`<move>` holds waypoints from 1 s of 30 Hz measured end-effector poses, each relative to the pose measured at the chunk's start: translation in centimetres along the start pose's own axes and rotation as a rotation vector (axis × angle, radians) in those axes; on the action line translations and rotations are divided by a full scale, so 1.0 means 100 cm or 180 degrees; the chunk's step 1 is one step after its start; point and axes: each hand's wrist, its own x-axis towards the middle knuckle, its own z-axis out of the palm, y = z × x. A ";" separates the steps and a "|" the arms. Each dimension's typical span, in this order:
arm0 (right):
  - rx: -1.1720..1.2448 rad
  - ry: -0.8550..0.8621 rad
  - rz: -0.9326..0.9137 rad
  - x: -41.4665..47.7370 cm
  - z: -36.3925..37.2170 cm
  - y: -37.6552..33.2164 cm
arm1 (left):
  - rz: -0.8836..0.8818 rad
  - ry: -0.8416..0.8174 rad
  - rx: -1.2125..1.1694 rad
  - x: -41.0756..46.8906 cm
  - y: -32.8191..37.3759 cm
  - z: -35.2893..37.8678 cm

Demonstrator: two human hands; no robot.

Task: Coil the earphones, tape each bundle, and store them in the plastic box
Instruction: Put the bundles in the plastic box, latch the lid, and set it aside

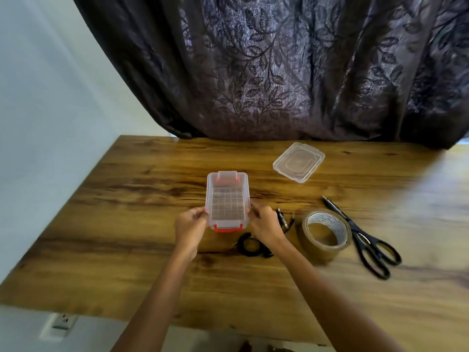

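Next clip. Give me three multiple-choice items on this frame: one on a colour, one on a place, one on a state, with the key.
1. What colour are the latches on the clear plastic box?
A. Blue
B. Red-orange
C. Green

2. Where does the clear plastic lid lie?
A. Clipped onto the box
B. On the floor
C. On the wooden table, apart from the box

3. How is the box held?
A. By both hands, one on each side
B. By one hand only
C. By neither hand

Key:
1 B: the latch at the near end shows red-orange.
2 C: the lid rests flat on the wood, farther back and to the right of the box.
3 A: the left hand and the right hand each grip a side at the near end.
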 end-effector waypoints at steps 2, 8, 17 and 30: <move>-0.0002 -0.0015 0.0009 -0.001 0.000 -0.002 | -0.0003 -0.0022 -0.0029 0.002 -0.001 0.000; -0.0900 0.0629 0.0172 -0.013 -0.017 0.000 | 0.0105 -0.0067 0.0019 0.004 -0.006 0.001; -0.2824 -0.0167 -0.0017 -0.022 -0.037 0.013 | 0.0142 -0.0012 0.0021 0.007 -0.010 0.001; -0.0741 0.1179 0.0280 -0.016 -0.045 -0.015 | 0.0115 -0.0213 -0.0087 0.012 -0.010 -0.003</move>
